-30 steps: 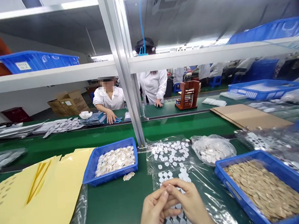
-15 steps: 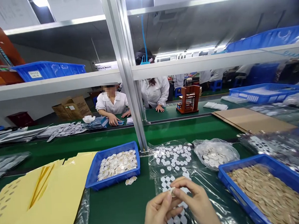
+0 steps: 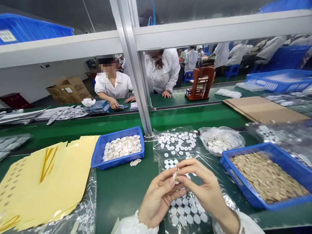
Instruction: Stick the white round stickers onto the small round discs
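Between the fingertips of both hands is a small round disc (image 3: 176,178), pale with a tan face. My left hand (image 3: 161,193) pinches it from the left side. My right hand (image 3: 199,180) grips its right edge with thumb and fingers. Under the hands lies a clear plastic sheet (image 3: 170,221) with rows of white round discs (image 3: 187,210). Farther back, loose white discs (image 3: 177,141) are scattered on clear plastic. A blue tray (image 3: 269,206) of tan discs (image 3: 267,177) stands to the right, and another blue tray (image 3: 106,165) of white-rimmed discs (image 3: 123,147) to the left.
Yellow sheets (image 3: 69,176) with punched holes cover the left side. A clear bag of discs (image 3: 221,141) sits behind the right tray. A metal post (image 3: 133,61) rises in front. Across the green belt (image 3: 193,116) are two people in white, cardboard (image 3: 262,109) and a brown press (image 3: 200,83).
The view has tilted downward, so the table and both hands appear higher and the white sleeves show. Both hands still hold the small disc together.
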Available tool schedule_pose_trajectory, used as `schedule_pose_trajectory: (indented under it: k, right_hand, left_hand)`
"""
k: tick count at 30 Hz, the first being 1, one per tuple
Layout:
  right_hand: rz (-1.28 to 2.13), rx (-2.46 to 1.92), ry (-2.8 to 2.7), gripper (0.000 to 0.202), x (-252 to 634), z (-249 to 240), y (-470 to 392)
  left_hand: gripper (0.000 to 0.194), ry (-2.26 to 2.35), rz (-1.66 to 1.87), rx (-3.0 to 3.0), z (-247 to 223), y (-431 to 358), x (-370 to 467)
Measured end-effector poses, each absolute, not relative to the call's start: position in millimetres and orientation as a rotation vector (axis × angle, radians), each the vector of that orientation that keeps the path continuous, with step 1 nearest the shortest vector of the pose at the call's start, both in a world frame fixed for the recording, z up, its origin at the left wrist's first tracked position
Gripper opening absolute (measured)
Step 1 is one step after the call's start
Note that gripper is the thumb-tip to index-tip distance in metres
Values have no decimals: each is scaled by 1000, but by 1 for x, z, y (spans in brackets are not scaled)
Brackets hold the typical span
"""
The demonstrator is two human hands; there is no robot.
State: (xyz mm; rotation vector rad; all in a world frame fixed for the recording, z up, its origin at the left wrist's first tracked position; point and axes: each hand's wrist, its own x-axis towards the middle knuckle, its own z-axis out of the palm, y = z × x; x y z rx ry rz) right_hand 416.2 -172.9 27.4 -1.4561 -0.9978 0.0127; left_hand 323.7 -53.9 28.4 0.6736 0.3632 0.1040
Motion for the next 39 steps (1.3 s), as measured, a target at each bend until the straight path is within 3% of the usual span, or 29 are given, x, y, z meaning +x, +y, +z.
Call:
schedule_pose_trajectory:
  k: [31,39]
  right_hand:
    - [-96,-1582,-1256,8,420,39,-183]
    - [-324,-1611,-1267,12,419,31,-187]
  left_hand:
    - [27,412,130,767,39,-60,321]
    - [25,403,146,677,33,-64,322]
